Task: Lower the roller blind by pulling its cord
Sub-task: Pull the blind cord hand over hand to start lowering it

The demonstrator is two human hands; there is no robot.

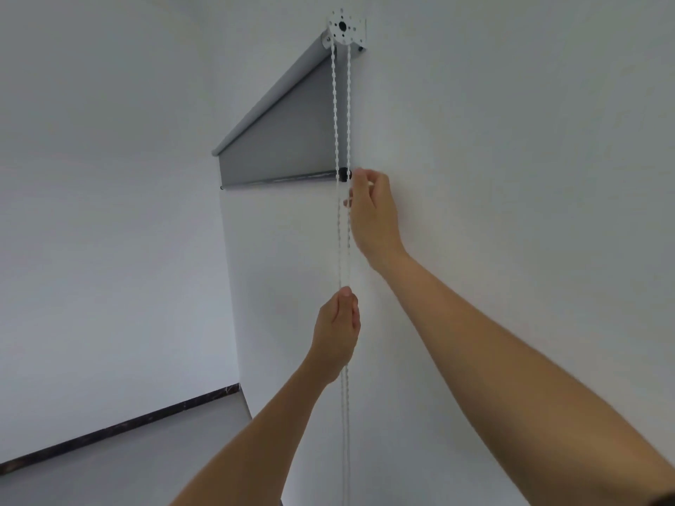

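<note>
A grey roller blind hangs from a white bracket high on the white wall, let down a short way, its bottom bar ending in a black cap. A white beaded cord runs down from the bracket in two strands. My left hand is closed around the cord well below the bar. My right hand is higher, level with the bar's end, its fingers pinched at the right strand; the cord looks blurred between my hands.
The white wall fills the right side. Another white wall meets it at the left, with a dark skirting board and grey floor below.
</note>
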